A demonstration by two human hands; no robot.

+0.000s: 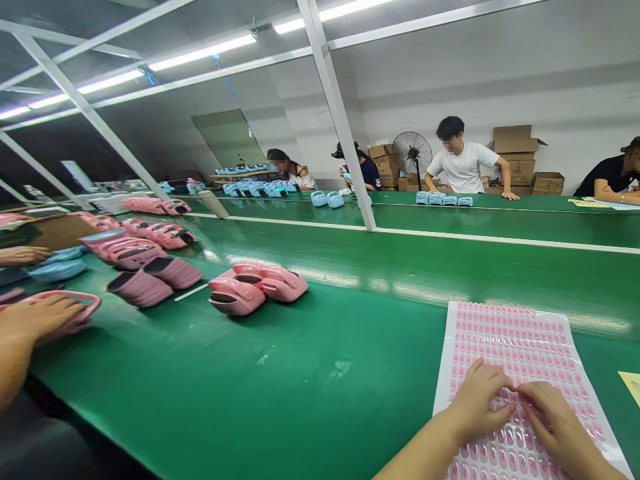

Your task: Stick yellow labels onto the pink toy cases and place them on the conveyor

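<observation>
A white sheet (453, 333) covered in rows of small pink oval stickers lies at the right on the green table. Over it, my left hand (483, 400) and my right hand (555, 420) meet at the fingertips. Both have bent, closed fingers, and whatever is between the tips is too small or too hidden to make out. My palms and forearms cover part of the lower rows. Farther left, a small group of pink shoe-like pieces (257, 287) with dark openings sits on the table.
At the left edge, another person's hand (47, 317) rests on a pink piece, near stacked pink straps (155, 280) and light-blue pieces (57, 270). A white post (340, 113) rises from the table (320, 373). Across it, several people work near blue pieces (443, 199). A yellow paper (631, 385) lies right.
</observation>
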